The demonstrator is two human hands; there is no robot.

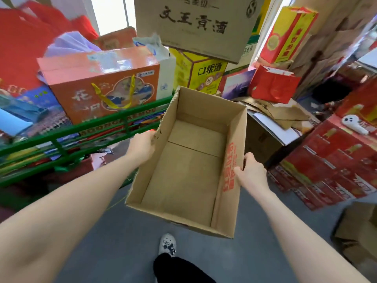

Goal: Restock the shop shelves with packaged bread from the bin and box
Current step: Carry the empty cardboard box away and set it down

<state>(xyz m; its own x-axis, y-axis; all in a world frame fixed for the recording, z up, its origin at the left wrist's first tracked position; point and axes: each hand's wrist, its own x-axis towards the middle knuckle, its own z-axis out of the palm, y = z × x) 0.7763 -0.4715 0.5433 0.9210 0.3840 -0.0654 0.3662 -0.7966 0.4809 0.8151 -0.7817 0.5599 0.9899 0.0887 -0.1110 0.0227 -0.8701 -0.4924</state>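
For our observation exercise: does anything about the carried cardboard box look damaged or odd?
The cardboard box is empty. Its left rim is torn and ragged just beyond the left hand; the right hand grips the opposite wall.

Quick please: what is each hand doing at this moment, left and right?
Left hand: grips the left wall of the empty box.
Right hand: grips the box's right wall, thumb inside.
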